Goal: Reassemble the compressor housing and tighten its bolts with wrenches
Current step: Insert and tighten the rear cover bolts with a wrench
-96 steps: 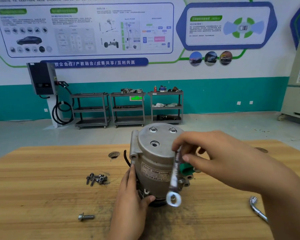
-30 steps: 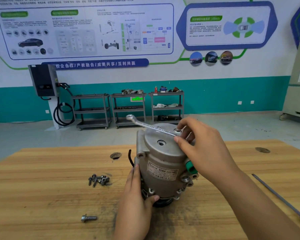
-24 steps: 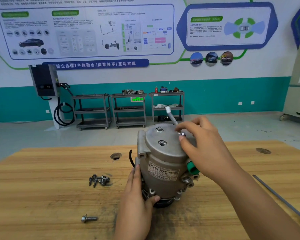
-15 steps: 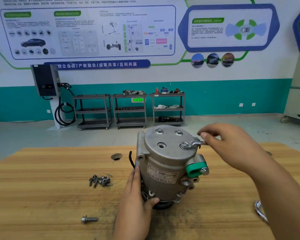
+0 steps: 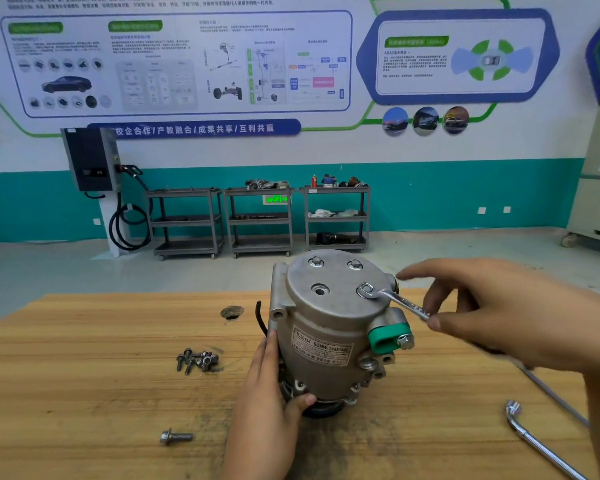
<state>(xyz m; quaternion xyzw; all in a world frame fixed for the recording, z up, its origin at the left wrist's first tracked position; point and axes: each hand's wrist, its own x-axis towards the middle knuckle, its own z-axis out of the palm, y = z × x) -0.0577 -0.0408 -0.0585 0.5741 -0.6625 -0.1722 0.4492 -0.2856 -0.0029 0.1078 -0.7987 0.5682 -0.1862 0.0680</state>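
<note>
A silver compressor (image 5: 329, 327) stands on end on the wooden table (image 5: 84, 393), its round end cover facing up with bolts in it. My left hand (image 5: 271, 403) holds its lower left side, thumb on the base. A small ring wrench (image 5: 392, 299) sits with its ring on the right front bolt of the cover. My right hand (image 5: 492, 317) pinches the wrench's far end between thumb and fingers, the index finger stretched out above it. A green cap (image 5: 387, 336) with a bolt sticks out on the compressor's right side.
Several loose bolts (image 5: 196, 360) lie in a pile left of the compressor, and one single bolt (image 5: 175, 437) lies near the front edge. An L-shaped socket wrench (image 5: 537, 441) and a long thin rod (image 5: 551, 393) lie at the right. A hole (image 5: 232, 311) marks the table behind.
The wrench ring moved from the rear right bolt to the right front bolt. Since half a second ago my right hand has swung the wrench handle toward me.
</note>
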